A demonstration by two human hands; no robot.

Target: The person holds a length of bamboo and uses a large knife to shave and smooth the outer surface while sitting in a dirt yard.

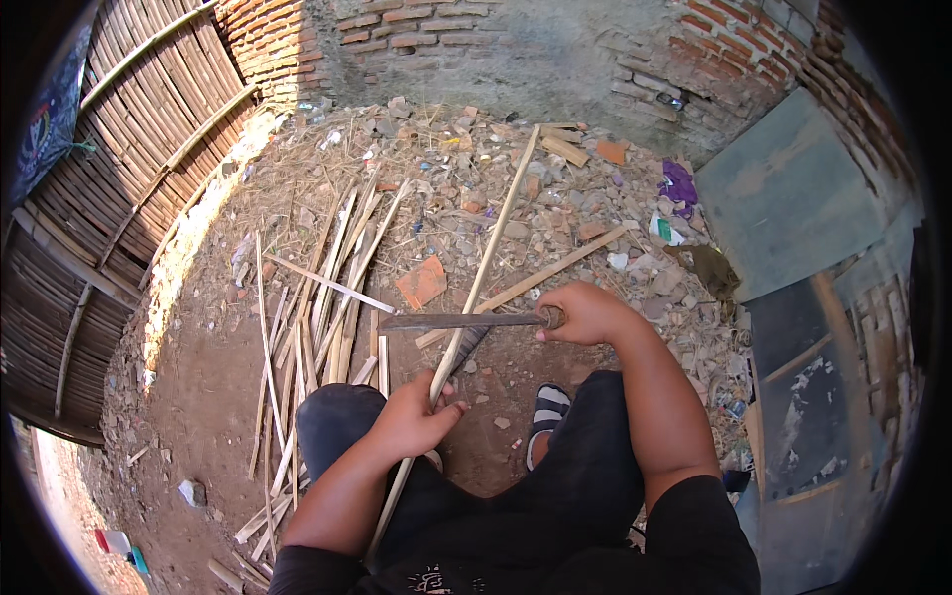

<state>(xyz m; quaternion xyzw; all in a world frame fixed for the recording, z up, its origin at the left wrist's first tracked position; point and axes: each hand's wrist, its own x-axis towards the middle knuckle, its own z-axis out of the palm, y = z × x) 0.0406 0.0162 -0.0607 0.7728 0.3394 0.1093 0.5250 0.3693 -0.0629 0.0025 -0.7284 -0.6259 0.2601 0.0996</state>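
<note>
My left hand (412,421) is closed around a long, pale wooden strip (501,223). The strip slants from beside my left thigh up and away, toward the far rubble. In my right hand (585,315) is the handle of a machete (436,321). Its long, dark blade points left and crosses the strip a little beyond my left hand; whether it cuts into the wood I cannot tell. A dark, striped patch (474,340) shows just under the crossing, its kind unclear. Left of my knee lies a loose pile of thin wooden strips (327,288).
Rubble with broken bricks and litter covers the ground ahead, including a flat orange brick piece (421,284). Another wooden stick (565,268) lies beyond the machete. A grey-green panel (793,193) leans at the right, a bamboo wall (149,129) stands left, and a brick wall (476,50) behind.
</note>
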